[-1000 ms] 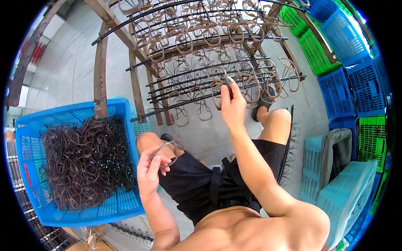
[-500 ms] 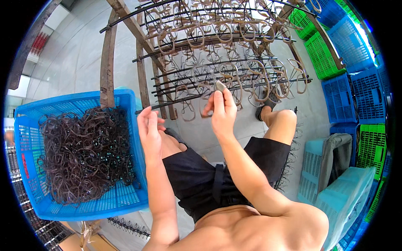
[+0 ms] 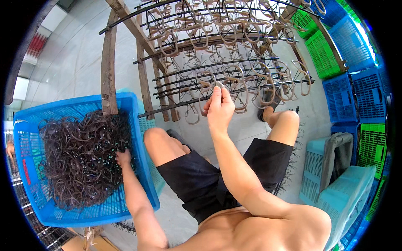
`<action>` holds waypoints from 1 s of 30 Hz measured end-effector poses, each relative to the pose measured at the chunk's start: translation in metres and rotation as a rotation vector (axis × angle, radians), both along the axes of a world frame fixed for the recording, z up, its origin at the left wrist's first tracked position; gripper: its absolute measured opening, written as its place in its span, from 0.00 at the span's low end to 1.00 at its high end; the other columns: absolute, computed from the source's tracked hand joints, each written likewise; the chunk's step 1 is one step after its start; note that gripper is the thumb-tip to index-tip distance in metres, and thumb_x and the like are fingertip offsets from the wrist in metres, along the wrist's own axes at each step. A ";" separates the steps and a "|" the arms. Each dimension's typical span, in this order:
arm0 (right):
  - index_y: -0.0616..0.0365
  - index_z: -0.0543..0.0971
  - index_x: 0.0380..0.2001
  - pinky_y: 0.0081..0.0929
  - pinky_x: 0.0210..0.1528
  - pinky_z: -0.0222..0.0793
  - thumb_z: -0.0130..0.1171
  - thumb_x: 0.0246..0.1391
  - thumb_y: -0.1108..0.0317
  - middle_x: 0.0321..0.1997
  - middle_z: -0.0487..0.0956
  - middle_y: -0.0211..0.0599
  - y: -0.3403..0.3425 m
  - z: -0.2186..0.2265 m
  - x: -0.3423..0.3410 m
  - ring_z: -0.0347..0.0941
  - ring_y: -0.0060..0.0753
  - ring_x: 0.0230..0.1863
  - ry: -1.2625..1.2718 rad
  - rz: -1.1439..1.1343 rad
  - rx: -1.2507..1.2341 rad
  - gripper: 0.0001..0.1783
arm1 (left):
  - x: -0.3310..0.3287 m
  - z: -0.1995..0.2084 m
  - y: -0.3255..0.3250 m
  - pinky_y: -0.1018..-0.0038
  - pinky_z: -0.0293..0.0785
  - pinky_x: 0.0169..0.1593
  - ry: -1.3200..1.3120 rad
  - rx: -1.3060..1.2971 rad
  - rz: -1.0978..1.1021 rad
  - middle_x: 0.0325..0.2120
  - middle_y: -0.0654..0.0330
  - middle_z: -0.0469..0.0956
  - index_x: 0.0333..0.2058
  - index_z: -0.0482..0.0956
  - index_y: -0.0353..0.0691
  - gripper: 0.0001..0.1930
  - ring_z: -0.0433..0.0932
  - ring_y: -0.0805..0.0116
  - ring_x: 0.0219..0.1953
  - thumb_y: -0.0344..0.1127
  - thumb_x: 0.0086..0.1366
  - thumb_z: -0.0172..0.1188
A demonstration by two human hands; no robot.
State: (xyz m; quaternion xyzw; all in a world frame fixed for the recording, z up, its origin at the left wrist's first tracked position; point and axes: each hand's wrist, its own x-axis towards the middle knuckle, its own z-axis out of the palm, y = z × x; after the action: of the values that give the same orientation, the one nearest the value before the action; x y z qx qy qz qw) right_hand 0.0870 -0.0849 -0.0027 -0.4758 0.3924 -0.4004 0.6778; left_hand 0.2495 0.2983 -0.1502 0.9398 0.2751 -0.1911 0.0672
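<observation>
My left hand (image 3: 123, 159) reaches into a blue plastic basket (image 3: 140, 184), at the right edge of a tangled heap of thin dark brown loops (image 3: 79, 163). Its fingertips are partly lost among the loops, so its grip cannot be made out. My right hand (image 3: 220, 109) is raised before a rack, its thumb and fingers pinched on a small flat grey piece (image 3: 220, 85). Close around that piece hang brown, bent loops (image 3: 240, 94) on small hooks along black rods (image 3: 167, 109).
Wooden posts (image 3: 108, 62) carry the rods, one post overhanging the basket's back edge. Blue crates (image 3: 339, 98) and green crates (image 3: 322, 54) are stacked on the right. Pale turquoise crates (image 3: 343, 196) stand nearer, with a dark cloth (image 3: 338, 154) over one. My knees flank the grey floor.
My left hand has gone from above my left knee down and left into the basket's heap. My right hand stays by the rack, shifted only slightly.
</observation>
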 end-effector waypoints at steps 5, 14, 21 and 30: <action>0.60 0.72 0.26 0.16 0.13 0.52 0.49 0.60 0.65 0.12 0.65 0.22 -0.001 -0.008 0.003 0.59 0.12 0.11 -0.017 -0.068 -0.018 0.11 | -0.018 -0.033 0.003 0.59 0.61 0.57 -0.282 -0.205 -0.044 0.55 0.44 0.53 0.57 0.52 0.37 0.36 0.59 0.38 0.54 0.37 0.53 0.60; 0.63 0.76 0.43 0.15 0.16 0.55 0.53 0.56 0.70 0.14 0.66 0.22 0.014 -0.008 0.011 0.56 0.11 0.14 0.065 0.047 -0.112 0.12 | -0.019 -0.039 0.033 0.63 0.64 0.48 -0.215 -0.607 -0.133 0.38 0.46 0.72 0.42 0.67 0.35 0.18 0.68 0.48 0.45 0.36 0.55 0.58; 0.64 0.75 0.44 0.20 0.21 0.62 0.55 0.55 0.69 0.15 0.70 0.34 -0.004 -0.015 0.000 0.61 0.17 0.17 0.326 0.053 -0.351 0.15 | -0.028 0.000 -0.028 0.56 0.65 0.46 -0.470 0.217 -0.257 0.40 0.48 0.66 0.36 0.74 0.45 0.12 0.68 0.51 0.41 0.41 0.54 0.58; 0.62 0.75 0.30 0.16 0.14 0.54 0.52 0.58 0.66 0.14 0.65 0.20 0.008 -0.017 0.012 0.57 0.10 0.13 0.203 0.055 -0.408 0.10 | -0.003 -0.034 0.012 0.65 0.69 0.38 -0.385 -0.315 -0.295 0.24 0.57 0.74 0.32 0.74 0.39 0.11 0.73 0.53 0.31 0.40 0.55 0.60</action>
State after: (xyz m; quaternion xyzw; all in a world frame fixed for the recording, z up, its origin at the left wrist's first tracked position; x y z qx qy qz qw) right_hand 0.0994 -0.0773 -0.0199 -0.6512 0.3566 -0.4028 0.5352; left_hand 0.2463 0.3101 -0.1841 0.9667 0.0846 -0.0570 0.2346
